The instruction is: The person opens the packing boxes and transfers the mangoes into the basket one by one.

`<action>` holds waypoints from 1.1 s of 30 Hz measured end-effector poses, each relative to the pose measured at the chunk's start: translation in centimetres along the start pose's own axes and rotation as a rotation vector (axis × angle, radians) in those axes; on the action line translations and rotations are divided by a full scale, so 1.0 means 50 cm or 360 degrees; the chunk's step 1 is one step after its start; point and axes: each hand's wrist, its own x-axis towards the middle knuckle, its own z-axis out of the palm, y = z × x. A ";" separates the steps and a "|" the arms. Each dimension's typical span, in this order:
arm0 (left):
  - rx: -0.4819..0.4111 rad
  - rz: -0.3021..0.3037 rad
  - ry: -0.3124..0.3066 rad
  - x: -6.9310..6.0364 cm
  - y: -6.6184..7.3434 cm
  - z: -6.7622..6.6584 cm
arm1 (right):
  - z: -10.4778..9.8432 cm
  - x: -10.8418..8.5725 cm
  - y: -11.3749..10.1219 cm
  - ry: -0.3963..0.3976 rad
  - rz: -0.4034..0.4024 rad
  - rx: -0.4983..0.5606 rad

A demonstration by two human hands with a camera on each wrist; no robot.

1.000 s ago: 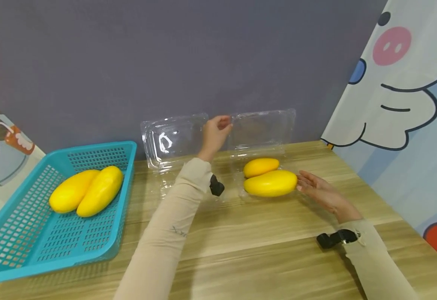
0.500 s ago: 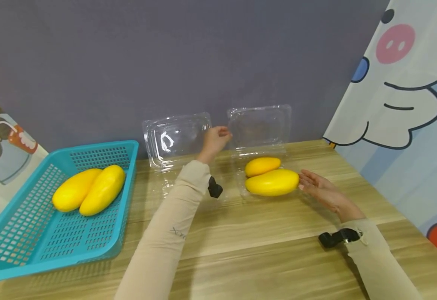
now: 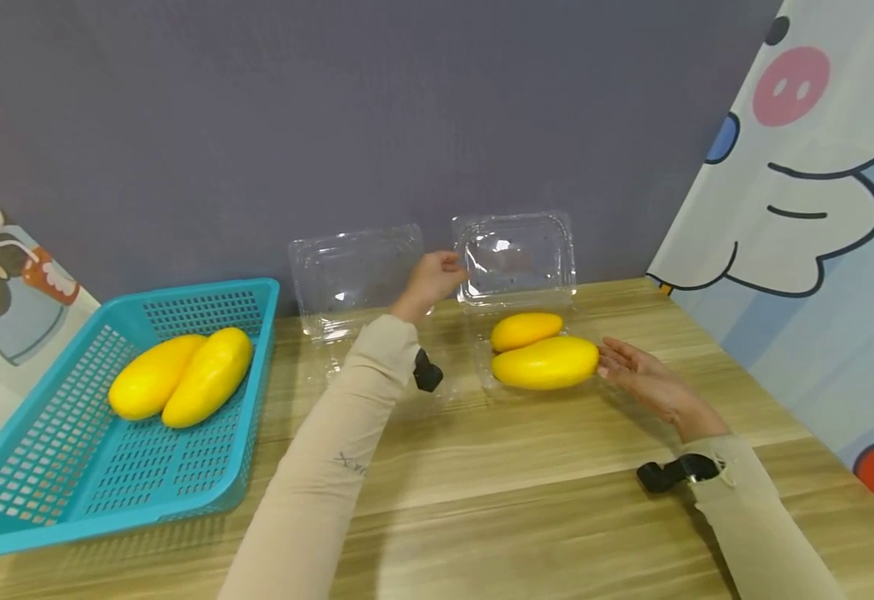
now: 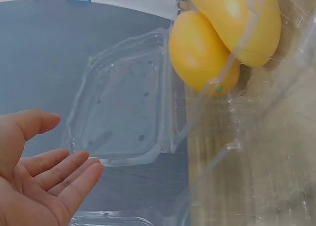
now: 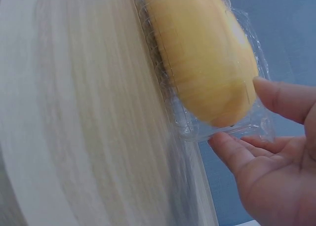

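The left hand (image 3: 432, 279) is loosely spread and pinches nothing, thumb apart from the fingers, beside the raised lid (image 3: 519, 271) of a clear box (image 3: 485, 354). The right hand (image 3: 654, 387) is also spread, its fingers fairly straight at the box's right end; whether its thumb presses the plastic or only hovers, I cannot tell. In the box's base lie two yellow fruits side by side: the front fruit (image 3: 546, 363), long, plump and glossy, and the rear fruit (image 3: 526, 331), smaller, deeper yellow, with a small green spot at one end in the left wrist view. The box is thin and shiny, its lid upright near the grey wall (image 3: 437, 108). To its left stands another clear box (image 3: 357, 275), lid up, and farther left a turquoise basket (image 3: 255, 400) holds two more yellow fruits (image 3: 182, 377).
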 end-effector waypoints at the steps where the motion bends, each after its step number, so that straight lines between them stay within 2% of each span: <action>1: 0.0014 0.0016 -0.0019 -0.002 0.004 -0.001 | 0.000 0.000 0.000 0.0000 0.0000 0.0001; 8: 0.0204 0.0162 -0.0217 -0.016 0.049 0.003 | -0.002 0.002 0.001 0.0002 0.0000 -0.0004; 12: 0.0325 0.0263 -0.0386 -0.025 0.072 0.019 | -0.003 0.002 0.001 -0.0004 -0.0006 -0.0008; 14: 0.0397 0.0299 -0.0508 -0.029 0.080 0.030 | -0.003 0.001 0.001 -0.0007 -0.0008 -0.0002; 19: 0.0560 0.0280 -0.0774 -0.041 0.094 0.059 | -0.003 -0.001 0.001 -0.0002 -0.0010 0.0023; 23: 0.0661 0.0292 -0.0923 -0.050 0.096 0.082 | -0.003 0.001 -0.002 -0.0007 -0.0012 0.0027; 27: 0.0741 0.0305 -0.0991 -0.060 0.092 0.103 | -0.004 0.002 -0.003 -0.0012 -0.0014 0.0009; 33: 0.0736 0.0237 -0.1064 -0.071 0.079 0.128 | -0.006 -0.001 0.001 -0.0015 -0.0002 0.0003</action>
